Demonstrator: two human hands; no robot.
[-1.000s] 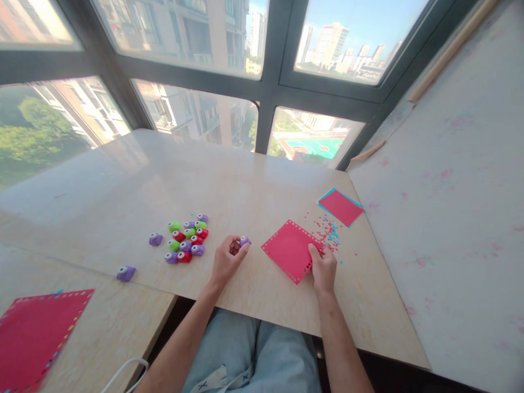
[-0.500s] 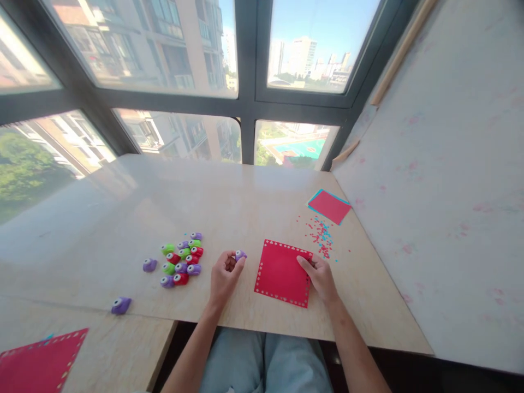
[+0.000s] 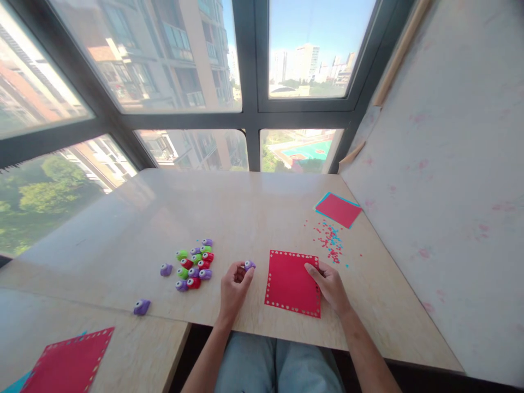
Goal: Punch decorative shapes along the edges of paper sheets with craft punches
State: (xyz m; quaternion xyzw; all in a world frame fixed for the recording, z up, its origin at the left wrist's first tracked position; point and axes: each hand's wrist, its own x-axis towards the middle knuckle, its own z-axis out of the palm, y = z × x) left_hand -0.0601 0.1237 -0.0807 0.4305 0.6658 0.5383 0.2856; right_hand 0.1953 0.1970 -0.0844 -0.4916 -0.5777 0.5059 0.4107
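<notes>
My left hand [image 3: 236, 284] pinches a small purple craft punch [image 3: 249, 265] between thumb and fingers, just left of the red paper. A square sheet of red paper [image 3: 291, 284] with small shapes punched along its edges is gripped at its right side by my right hand [image 3: 329, 281], thumb on top. The fingers under the sheet are hidden. Left of my left hand lies a cluster of purple, green and red craft punches [image 3: 194, 265]. Two more purple ones sit apart, a nearer punch [image 3: 141, 307] and a farther punch [image 3: 166, 269].
Red and blue paper bits [image 3: 332, 240] are scattered beyond my right hand. Behind them lies a stack of red and blue paper [image 3: 339, 209] by the wall [image 3: 442, 207]. Another punched red sheet [image 3: 69, 360] rests at the lower left over blue paper. Windows [image 3: 254, 120] line the table's far edge.
The whole view has shifted, so the things on the table appear farther right and slightly lower. Both hands keep their holds on the punch and the red paper.
</notes>
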